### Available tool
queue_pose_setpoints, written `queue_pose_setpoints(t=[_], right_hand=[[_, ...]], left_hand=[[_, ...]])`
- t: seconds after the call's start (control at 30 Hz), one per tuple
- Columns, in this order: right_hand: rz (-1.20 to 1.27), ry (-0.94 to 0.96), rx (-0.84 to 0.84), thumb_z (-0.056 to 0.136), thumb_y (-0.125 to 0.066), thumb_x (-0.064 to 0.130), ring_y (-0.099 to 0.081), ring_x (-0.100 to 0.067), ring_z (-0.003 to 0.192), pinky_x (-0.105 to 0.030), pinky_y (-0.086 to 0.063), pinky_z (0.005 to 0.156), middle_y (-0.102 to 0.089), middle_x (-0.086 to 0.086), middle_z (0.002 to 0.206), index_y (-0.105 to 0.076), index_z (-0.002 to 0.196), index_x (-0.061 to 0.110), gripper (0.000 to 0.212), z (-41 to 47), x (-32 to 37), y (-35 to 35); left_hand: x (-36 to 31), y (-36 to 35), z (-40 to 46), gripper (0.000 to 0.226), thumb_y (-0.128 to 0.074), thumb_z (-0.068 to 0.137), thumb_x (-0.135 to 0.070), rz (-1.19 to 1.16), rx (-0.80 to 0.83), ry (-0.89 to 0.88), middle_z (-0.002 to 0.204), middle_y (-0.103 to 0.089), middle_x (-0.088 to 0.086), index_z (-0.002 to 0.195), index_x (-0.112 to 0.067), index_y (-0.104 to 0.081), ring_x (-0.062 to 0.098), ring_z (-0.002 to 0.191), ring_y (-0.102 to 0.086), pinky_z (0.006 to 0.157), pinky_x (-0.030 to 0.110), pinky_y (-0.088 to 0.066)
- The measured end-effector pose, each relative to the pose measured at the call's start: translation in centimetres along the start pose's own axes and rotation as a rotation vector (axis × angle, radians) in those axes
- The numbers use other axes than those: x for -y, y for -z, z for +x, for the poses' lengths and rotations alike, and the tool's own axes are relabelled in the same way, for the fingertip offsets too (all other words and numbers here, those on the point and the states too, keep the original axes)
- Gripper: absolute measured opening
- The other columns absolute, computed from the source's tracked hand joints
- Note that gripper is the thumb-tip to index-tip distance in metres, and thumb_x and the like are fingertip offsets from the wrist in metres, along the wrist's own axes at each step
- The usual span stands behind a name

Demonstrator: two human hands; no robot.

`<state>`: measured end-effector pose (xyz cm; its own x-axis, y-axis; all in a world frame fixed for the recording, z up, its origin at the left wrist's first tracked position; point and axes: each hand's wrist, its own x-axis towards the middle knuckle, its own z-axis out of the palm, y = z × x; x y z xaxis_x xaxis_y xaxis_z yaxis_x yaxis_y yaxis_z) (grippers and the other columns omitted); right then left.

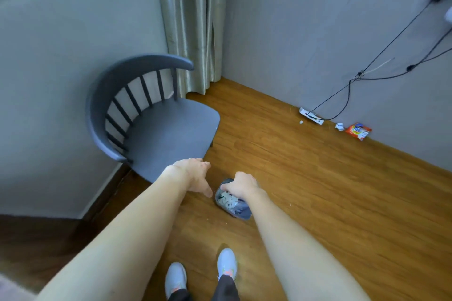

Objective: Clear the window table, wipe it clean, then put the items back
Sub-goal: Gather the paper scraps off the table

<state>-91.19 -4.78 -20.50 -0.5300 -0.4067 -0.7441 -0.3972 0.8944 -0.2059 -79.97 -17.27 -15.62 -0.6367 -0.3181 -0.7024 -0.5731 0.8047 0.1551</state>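
Holding the small bin (232,203) by its rim, the right hand (242,184) grips it low by the floor (305,178) — likely moving it away. The left hand (193,173) hangs loose, fingers apart — no desk shows.

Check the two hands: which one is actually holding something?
The right hand. It grips the rim of the small grey bin on the floor, which holds white scraps. The left hand holds nothing, fingers loose, beside the chair seat.

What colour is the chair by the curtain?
The chair is dark blue-grey all over, seat and spindle back, seen in the head view.
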Motion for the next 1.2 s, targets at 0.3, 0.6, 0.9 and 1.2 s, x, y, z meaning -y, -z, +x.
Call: queue_pose_setpoints(t=[0.3,0.6,0.9,1.2], right_hand=[[-0.160,0.302,-0.051,0.090,-0.065,0.054,-0.056,-0.030,0.130,-0.037,-0.048,0.100,-0.055,-0.008,0.146,-0.049,0.145,0.017,0.067,-8.9,6.9,2.4],[-0.447,0.705,-0.029,0.092,-0.057,0.057,-0.054,-0.029,0.129,-0.042,-0.048,0.103,-0.053,-0.006,0.145,-0.047,0.144,0.019,0.066,-18.9,17.1,-1.1],[-0.700,1.013,0.017,0.092,-0.057,0.051,-0.052,-0.030,0.130,-0.040,-0.047,0.102,-0.053,-0.009,0.141,-0.049,0.139,0.014,0.061,-32.5,25.3,-10.9],[-0.869,1.204,0.082,0.092,-0.059,0.055,-0.048,-0.028,0.136,-0.039,-0.043,0.108,-0.049,-0.009,0.150,-0.042,0.149,0.013,0.073,-46.3,26.8,-26.6]], left_hand=[[3.8,1.6,-11.8,0.094,-0.067,0.077,-0.064,-0.147,-0.133,0.214,0.154,-0.037,0.003,0.153,-0.021,-0.030,0.023,0.142,-0.035,0.113,0.040,-0.037],[8.8,-2.4,-26.5,0.093,-0.065,0.077,-0.064,-0.352,-0.300,0.504,0.151,-0.040,0.001,0.153,-0.024,-0.030,0.021,0.141,-0.036,0.111,0.040,-0.039],[13.4,-12.3,-44.1,0.098,-0.067,0.076,-0.065,-0.548,-0.380,0.816,0.160,-0.030,0.004,0.155,-0.024,-0.026,0.023,0.145,-0.031,0.116,0.040,-0.032],[14.7,-27.1,-59.3,0.096,-0.068,0.077,-0.064,-0.715,-0.438,1.009,0.157,-0.034,0.004,0.154,-0.021,-0.029,0.024,0.144,-0.033,0.115,0.040,-0.034]])
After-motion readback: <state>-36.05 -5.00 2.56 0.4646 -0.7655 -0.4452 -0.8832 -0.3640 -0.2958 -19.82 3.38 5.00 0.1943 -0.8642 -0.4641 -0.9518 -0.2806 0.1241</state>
